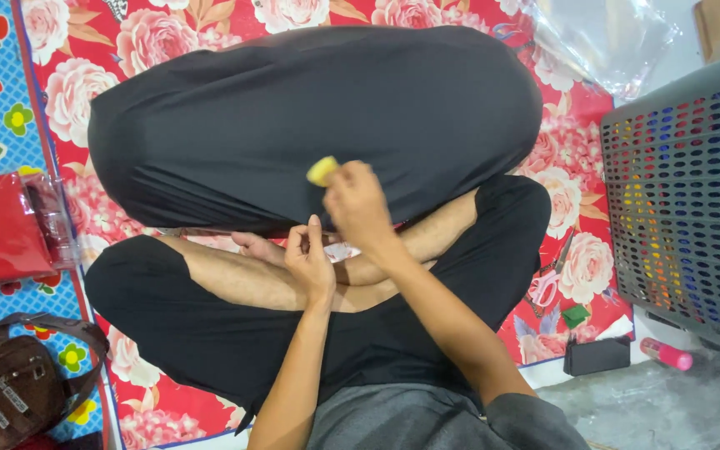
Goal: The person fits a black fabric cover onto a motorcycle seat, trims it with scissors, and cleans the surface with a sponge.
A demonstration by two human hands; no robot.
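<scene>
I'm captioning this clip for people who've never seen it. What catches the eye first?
A big black cloth bundle fills the upper middle, lying on a red mat with pink roses. Just below it, the right hand pinches a small yellow piece while the left hand rests over crossed legs. A grey perforated basket stands at the right edge.

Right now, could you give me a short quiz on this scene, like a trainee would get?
1. True or false: the right hand holds a small yellow object.
2. Which lies nearest the grey basket? A) brown bag B) pink tube C) red packet
3. What does the left hand rest against?

Key:
1. True; it is pinched at the fingertips above the black cloth.
2. B.
3. The person's crossed bare legs; whether it holds anything cannot be told.
</scene>
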